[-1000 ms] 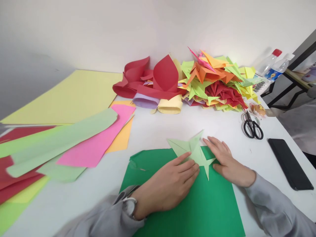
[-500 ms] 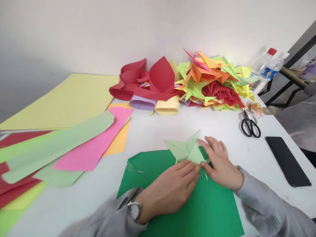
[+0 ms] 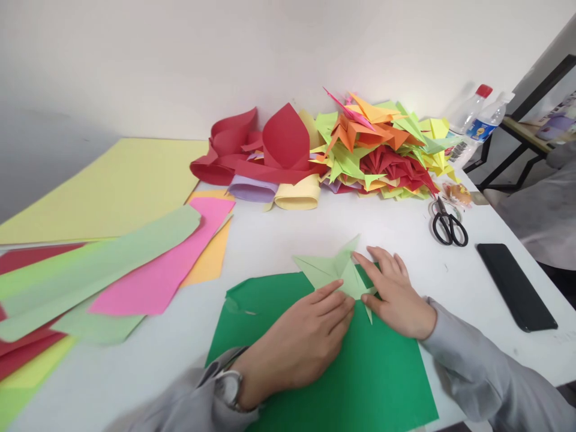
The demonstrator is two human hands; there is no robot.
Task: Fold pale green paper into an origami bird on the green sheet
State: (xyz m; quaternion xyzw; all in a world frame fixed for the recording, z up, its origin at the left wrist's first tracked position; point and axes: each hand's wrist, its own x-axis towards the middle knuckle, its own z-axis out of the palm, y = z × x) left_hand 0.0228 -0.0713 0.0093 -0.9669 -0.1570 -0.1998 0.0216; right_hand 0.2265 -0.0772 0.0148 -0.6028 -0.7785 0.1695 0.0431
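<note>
Nearby, scissors (image 3: 450, 220) beyond right hand (image 3: 398, 298)

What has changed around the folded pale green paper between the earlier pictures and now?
The right hand has moved left, its thumb and forefinger coming in at the right side of the folded pale green paper. The left hand still rests on that paper. The scissors and black phone stayed put; their shift in view is the camera's.
</note>
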